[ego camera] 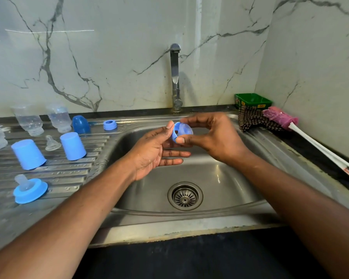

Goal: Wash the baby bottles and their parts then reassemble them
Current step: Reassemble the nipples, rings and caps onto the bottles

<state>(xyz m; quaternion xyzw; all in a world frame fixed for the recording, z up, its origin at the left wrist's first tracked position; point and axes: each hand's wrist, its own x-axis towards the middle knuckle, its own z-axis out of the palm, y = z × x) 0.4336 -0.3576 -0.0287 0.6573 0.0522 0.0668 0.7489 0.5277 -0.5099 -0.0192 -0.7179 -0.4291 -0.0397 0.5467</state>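
Over the basin of the stainless steel sink (240, 188), your two hands meet on one part: a light blue plastic screw ring with a clear silicone teat (181, 131) seated in it. Your left hand (155, 150) pinches the ring's edge with the thumb, the lower fingers stretched out loose beneath it. Your right hand (212, 135) has its fingers curled round the far side, thumb tip pressed on the ring's lower rim. On the ribbed draining board (69, 174) to your left stand three clear plastic bottles upside down (29, 119), two light blue plastic caps mouth down (28, 154), a darker blue domed cap (81, 124), a small blue screw ring (110, 125), a loose clear teat (52, 143), and nearest you a wide blue ring with a clear teat fitted (30, 188). The chrome tap (175, 77) rises behind the sink against the veined marble wall. At the right corner sit a green box (252, 100) whose yellow label is too small to read, a dark checked cloth (254, 119) and a pink-headed bottle brush with a white handle (302, 131); the print on the handle's end is blurred.
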